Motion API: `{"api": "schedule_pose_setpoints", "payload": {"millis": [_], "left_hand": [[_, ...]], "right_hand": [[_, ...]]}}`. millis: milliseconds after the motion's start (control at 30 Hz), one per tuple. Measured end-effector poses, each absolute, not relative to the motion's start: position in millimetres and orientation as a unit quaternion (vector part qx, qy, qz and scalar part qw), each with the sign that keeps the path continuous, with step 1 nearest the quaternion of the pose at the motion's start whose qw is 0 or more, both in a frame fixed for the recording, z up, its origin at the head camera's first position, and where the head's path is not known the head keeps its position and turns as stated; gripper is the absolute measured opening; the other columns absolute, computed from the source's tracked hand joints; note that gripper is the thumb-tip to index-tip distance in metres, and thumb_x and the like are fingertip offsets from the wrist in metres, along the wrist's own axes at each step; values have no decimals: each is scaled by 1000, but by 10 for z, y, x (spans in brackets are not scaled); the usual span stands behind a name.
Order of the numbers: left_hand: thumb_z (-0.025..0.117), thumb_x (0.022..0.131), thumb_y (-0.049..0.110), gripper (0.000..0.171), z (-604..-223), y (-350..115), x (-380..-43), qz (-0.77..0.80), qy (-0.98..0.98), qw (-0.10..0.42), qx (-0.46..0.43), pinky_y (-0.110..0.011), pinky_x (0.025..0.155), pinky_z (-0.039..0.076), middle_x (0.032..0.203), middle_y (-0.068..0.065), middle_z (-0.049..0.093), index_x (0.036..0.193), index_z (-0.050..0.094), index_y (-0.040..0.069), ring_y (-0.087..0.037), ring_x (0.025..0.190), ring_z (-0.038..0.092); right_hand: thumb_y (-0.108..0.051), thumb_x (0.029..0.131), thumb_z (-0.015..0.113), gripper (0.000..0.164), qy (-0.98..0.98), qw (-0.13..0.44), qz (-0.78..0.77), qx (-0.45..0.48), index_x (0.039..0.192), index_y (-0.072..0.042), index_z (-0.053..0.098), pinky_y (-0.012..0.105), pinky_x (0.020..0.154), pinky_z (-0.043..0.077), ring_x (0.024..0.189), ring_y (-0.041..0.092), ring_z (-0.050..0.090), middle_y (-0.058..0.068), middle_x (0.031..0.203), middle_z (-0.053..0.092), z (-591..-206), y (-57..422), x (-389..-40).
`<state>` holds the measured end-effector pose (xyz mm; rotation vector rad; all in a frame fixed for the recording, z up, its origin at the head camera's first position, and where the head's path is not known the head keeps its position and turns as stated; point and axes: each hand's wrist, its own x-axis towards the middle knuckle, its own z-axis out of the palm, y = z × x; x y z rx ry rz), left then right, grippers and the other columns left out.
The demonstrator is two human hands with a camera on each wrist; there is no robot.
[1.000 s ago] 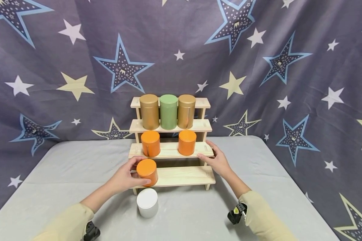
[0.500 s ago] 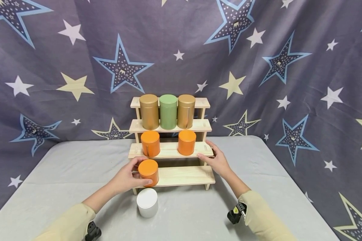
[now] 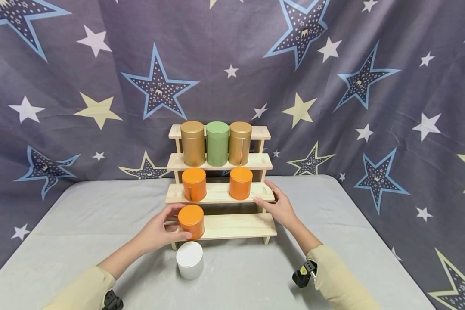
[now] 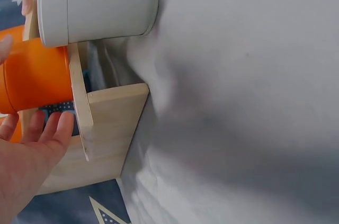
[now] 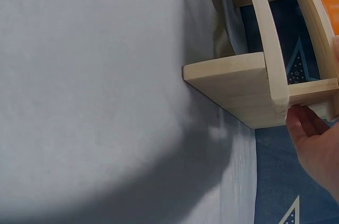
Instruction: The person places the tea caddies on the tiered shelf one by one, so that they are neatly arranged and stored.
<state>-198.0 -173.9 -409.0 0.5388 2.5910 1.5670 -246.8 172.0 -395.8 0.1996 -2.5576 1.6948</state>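
Note:
An orange canister point(image 3: 191, 222) stands upright at the left end of the lowest step of a stepped wooden stand point(image 3: 236, 226). My left hand point(image 3: 160, 230) is around its left side, thumb in front and fingers behind. In the left wrist view the fingers point(image 4: 48, 128) are loosely bent, with a small gap between them and the orange wall. My right hand point(image 3: 279, 206) holds the right end of the second step, thumb at the front edge; in the right wrist view its fingertips point(image 5: 302, 118) meet the wood. In front of the stand sits a white canister point(image 3: 190, 260).
Two more orange canisters point(image 3: 194, 185) stand apart on the second step. Higher up, a green canister point(image 3: 217, 144) stands between two gold canisters point(image 3: 193, 144). Grey cloth point(image 3: 120, 206) covers the table, and a star-patterned curtain point(image 3: 217, 51) hangs behind.
The orange canister has shifted slightly right along the lowest step. My left hand followed, then drew back a little to the left, loosening its hold. My right hand has stayed in place.

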Motion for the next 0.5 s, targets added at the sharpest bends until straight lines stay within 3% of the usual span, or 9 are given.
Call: {"api": "schedule_pose_setpoints", "payload": {"millis": [233, 500], "left_hand": [[82, 71, 25, 70, -4061, -1860, -1887, 499, 849, 19, 175, -33, 85, 53, 120, -13, 56, 128, 46, 10, -29, 107, 58], [82, 71, 23, 67, -4114, -2003, -1757, 497, 847, 2, 186, -30, 82, 53, 115, -15, 58, 127, 48, 6, -27, 102, 60]], "right_hand": [[-23, 81, 74, 77, -831, 50, 549, 68, 145, -11, 34, 21, 80, 47, 105, 24, 56, 19, 125, 56, -4227, 1787, -2656], [-25, 80, 75, 76, -830, 53, 551, 66, 144, -14, 35, 24, 80, 48, 104, 23, 57, 16, 124, 57, -4251, 1802, -2665]]}}
